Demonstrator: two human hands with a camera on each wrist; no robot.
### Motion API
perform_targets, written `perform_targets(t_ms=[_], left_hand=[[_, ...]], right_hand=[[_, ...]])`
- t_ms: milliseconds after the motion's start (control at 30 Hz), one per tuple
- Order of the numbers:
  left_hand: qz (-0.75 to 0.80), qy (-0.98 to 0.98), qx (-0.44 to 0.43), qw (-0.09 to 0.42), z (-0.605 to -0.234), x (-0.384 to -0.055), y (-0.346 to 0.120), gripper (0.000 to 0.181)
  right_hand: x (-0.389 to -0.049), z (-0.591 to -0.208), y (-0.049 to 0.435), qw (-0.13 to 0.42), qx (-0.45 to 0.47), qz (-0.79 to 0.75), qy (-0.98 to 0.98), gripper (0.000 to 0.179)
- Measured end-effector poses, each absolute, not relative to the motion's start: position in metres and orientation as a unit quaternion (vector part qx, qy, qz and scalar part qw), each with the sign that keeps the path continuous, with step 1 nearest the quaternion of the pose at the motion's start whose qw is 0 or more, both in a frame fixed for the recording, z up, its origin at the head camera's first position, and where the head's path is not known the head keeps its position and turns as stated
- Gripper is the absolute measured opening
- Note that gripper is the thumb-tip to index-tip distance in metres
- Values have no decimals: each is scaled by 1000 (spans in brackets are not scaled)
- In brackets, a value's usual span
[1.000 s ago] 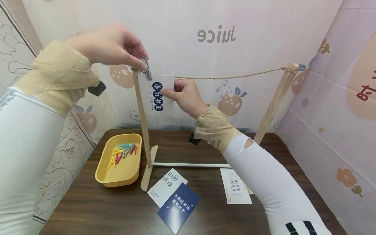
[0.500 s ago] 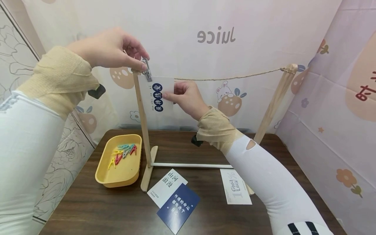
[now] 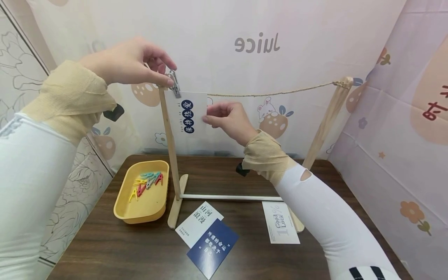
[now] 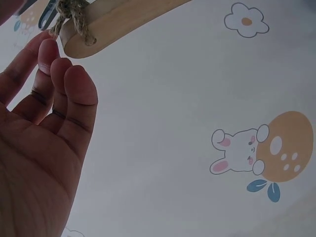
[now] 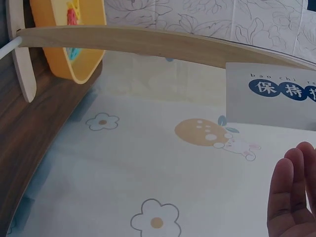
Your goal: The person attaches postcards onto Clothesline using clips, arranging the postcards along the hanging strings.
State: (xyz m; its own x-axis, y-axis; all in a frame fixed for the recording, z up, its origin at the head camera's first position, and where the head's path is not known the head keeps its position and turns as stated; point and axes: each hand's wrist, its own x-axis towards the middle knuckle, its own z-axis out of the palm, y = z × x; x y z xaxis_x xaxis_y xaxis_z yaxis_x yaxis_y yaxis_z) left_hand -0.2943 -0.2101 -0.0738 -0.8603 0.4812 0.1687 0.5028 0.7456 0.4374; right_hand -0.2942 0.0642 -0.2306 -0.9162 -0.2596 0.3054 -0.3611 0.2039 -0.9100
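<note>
My left hand (image 3: 133,62) is at the top of the left wooden post, its thumb and forefinger at the handles of a grey clothespin (image 3: 175,86). The clothespin's jaws sit over the top edge of a white card (image 3: 194,116) with dark blue circles of lettering, hanging at the rope (image 3: 259,95). In the left wrist view, the clothespin (image 4: 48,17) shows only in part beside the rope knot (image 4: 74,12). My right hand (image 3: 232,120) is at the card's right edge, thumb tip overlapping it. The right wrist view shows straight fingers (image 5: 282,182) apart from the card (image 5: 242,98).
A yellow basin (image 3: 122,194) with several coloured clothespins (image 3: 147,182) stands left of the wooden rack (image 3: 169,147). On the brown table (image 3: 140,249) lie a white card (image 3: 187,229), a blue card (image 3: 211,249) overlapping it, and a Good Luck card (image 3: 280,225) to the right.
My right hand has slid to the right, its thumb moving from the card's lettering to the card's edge. The left hand has sunk slightly, still at the clothespin. The card hangs nearly unchanged.
</note>
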Motion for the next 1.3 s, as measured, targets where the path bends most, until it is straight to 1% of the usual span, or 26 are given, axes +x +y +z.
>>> perform_targets(t_ms=[200, 500, 700, 833, 1067, 1300], left_hand=[[-271, -925, -264, 37, -77, -293, -221, 47], [-302, -913, -270, 43, -88, -292, -237, 44], [-325, -907, -264, 45, -97, -291, -249, 39], [-326, -907, -262, 49, -105, -290, -254, 41], [-345, -893, -280, 66, -121, -287, -261, 38], [-330, -908, -253, 55, -138, -286, -268, 43]], right_hand=[[-292, -235, 74, 37, 199, 591, -781, 26], [-287, -241, 85, 45, 198, 591, -781, 26], [-285, -245, 94, 42, 189, 586, -787, 26], [-284, -248, 98, 41, 189, 594, -781, 25], [-280, -254, 103, 38, 196, 594, -779, 24], [-276, -261, 112, 33, 189, 585, -788, 27]])
